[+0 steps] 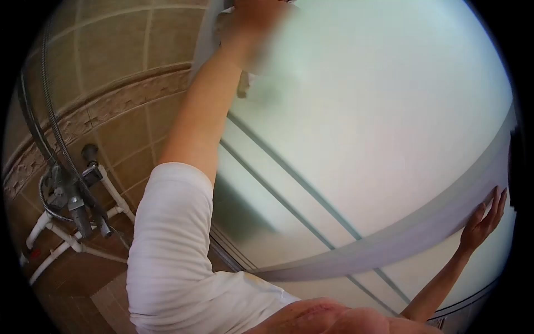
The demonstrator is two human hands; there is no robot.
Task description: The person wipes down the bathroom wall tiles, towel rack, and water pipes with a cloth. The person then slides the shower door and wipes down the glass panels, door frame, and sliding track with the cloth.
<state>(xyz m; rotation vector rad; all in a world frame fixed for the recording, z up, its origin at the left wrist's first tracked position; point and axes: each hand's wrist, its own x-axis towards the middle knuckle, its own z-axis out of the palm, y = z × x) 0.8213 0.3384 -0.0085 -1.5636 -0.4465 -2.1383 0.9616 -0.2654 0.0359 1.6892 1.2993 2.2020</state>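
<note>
My left hand [258,19] is raised at the top edge of the view, against the upper left of a large frosted glass panel [378,111]. It is smeared by motion and partly cut off, so its fingers and anything in them cannot be made out. A bit of something white shows beside it. My right hand [483,224] is at the far right, its fingers spread and apart, against the pale curved frame strip [384,245] of the glass. Nothing shows in it.
At the left, a metal shower mixer [72,192] with a flexible hose [50,94] is fixed near white pipes [69,239]. Brown wall tiles [111,44] with a patterned border [128,92] lie behind. A white sleeve [172,239] covers my upper left arm.
</note>
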